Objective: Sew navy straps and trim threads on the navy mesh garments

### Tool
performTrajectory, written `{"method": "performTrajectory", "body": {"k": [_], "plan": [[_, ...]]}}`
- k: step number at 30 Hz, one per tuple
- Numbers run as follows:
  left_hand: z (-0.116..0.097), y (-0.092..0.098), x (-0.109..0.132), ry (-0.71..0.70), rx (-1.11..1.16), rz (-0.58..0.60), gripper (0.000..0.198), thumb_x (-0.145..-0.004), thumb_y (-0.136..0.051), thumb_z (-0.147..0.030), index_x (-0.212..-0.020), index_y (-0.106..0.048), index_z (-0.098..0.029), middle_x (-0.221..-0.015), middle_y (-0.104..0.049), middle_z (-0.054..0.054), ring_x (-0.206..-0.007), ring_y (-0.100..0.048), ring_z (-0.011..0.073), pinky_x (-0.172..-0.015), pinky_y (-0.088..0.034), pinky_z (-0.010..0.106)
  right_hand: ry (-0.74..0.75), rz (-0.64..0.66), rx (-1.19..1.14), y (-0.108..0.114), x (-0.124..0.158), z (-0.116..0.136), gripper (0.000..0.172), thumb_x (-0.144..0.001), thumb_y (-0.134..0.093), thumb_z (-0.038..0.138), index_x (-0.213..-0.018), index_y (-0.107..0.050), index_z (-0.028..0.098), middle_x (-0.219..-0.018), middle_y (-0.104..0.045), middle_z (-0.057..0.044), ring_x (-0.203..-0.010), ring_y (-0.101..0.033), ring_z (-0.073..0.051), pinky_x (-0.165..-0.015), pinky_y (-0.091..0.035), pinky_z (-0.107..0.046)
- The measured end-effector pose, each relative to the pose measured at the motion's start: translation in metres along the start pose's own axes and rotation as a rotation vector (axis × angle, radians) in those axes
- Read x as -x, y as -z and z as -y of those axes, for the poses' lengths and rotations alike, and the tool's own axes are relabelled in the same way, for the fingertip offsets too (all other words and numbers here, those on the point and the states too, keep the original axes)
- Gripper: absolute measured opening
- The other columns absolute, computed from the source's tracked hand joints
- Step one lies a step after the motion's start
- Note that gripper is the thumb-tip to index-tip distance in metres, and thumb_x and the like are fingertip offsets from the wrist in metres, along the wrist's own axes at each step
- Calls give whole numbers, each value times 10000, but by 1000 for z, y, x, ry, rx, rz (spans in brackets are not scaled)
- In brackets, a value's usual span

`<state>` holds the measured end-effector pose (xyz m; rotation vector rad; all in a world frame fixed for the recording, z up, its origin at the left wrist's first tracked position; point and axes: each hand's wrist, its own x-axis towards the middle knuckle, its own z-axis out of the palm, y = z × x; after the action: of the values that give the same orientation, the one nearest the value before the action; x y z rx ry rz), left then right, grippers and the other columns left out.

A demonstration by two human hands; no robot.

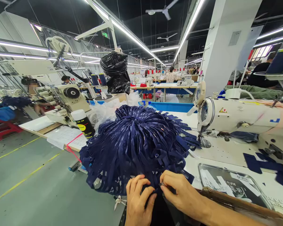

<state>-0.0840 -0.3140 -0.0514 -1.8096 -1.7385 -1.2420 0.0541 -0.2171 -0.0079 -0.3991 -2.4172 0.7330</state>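
Note:
A big heap of navy blue zippers (139,141) lies on the white sewing table (217,157) in front of me. My left hand (136,201) rests at the heap's near edge, fingers curled and pinching into the navy strips. My right hand (179,191) comes in from the lower right, thumb and forefinger pinched on a zipper end just beside the left hand's fingertips. Both hands touch the same bunch at the bottom of the heap.
A white sewing machine (240,116) stands at the right, navy fabric pieces (257,161) beside it. A clear plastic tray (228,182) with paper slips lies near my right arm. A spray can (83,122), a black bag (115,72) and other people at far tables are behind.

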Motion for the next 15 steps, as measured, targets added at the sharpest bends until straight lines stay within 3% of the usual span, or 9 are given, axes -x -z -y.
{"method": "performTrajectory", "body": {"k": [3,5,11,15], "plan": [[-7,3,-4,5,23,11,121,-751,-488,-126,-722,-562,-217,-694,-590,12,-852,-540,220,-791,-355,408,189,-62,236,-4,3,-7,226,-835,-323,85,-692,-473,176,-717,-536,-43,-617,-495,-142,-565,-399,-251],[-9,8,-7,14,27,36,120,-761,-486,-137,-709,-560,-216,-669,-592,6,-823,-547,211,-785,-354,405,239,-98,312,-4,6,-12,265,-853,-296,82,-688,-479,177,-716,-548,-54,-615,-510,-149,-563,-410,-260],[2,14,-13,-59,-6,103,99,-747,-535,-119,-736,-567,-212,-622,-615,-15,-720,-578,175,-737,-408,361,87,-100,-25,4,12,-2,187,-821,-387,119,-690,-505,186,-1004,-611,-106,-917,-587,-183,-712,-476,-242],[11,4,-7,-236,-27,47,129,-750,-480,-133,-708,-574,-210,-563,-630,-20,-612,-603,149,-665,-462,353,91,28,-195,-7,8,4,185,-785,-437,139,-654,-552,200,-891,-671,-55,-772,-641,-162,-653,-502,-192]]}}
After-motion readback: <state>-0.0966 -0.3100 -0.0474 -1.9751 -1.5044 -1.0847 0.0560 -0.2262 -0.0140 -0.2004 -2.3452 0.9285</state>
